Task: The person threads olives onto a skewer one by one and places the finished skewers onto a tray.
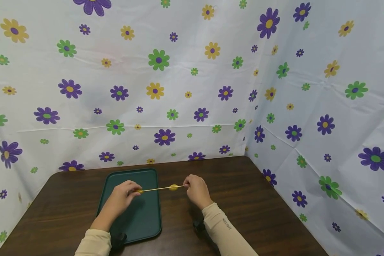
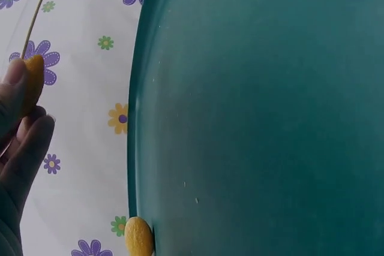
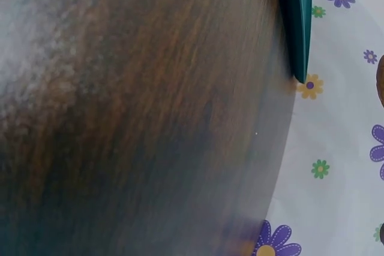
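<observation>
My left hand (image 1: 124,195) is above the green tray (image 1: 140,231). Its thumb and fingers pinch a small yellow-orange, oval, fruit-like piece (image 2: 35,82) at one end of a thin, straight stick (image 1: 156,189) like a skewer. My right hand (image 1: 198,190), over the table to the right of the tray, pinches the stick's other end. Along the stick, close to the right hand, appears another yellow oval piece (image 1: 173,187); I cannot tell whether the stick passes through it. The left wrist view also has a yellow oval piece (image 2: 139,236) at the tray's rim.
The tray lies on a dark brown wooden table (image 1: 243,199). White cloth with purple, green and yellow flowers (image 1: 192,81) hangs behind the table and along its right side. Dark wrist-worn devices (image 1: 198,225) sit under both wrists, below the sleeves.
</observation>
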### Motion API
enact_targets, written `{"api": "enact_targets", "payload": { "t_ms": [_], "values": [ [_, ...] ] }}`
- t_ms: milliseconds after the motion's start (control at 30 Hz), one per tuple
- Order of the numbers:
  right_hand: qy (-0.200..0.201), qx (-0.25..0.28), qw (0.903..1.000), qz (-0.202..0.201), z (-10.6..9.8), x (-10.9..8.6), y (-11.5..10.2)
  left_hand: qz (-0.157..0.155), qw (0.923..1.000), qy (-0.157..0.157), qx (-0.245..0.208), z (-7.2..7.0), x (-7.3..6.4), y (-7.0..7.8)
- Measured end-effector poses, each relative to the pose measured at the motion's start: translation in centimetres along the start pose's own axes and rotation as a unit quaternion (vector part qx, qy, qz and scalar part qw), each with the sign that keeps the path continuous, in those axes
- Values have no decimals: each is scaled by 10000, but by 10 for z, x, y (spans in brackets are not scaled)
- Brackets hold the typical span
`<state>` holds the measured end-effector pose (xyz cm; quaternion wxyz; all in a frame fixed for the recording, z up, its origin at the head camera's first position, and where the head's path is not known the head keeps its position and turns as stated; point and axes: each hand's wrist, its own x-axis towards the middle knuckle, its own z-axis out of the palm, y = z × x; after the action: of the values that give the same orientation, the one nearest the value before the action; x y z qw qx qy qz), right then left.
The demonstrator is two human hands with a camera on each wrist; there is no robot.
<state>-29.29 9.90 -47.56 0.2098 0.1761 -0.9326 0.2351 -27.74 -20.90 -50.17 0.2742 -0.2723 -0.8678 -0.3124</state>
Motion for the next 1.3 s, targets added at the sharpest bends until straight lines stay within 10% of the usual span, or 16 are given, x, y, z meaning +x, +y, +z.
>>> {"api": "enact_targets", "payload": {
  "t_ms": [1300],
  "values": [
    [217,-318,9989,-279,4,2,-5,503,9984,-99,234,4,8,17]
  ]
}}
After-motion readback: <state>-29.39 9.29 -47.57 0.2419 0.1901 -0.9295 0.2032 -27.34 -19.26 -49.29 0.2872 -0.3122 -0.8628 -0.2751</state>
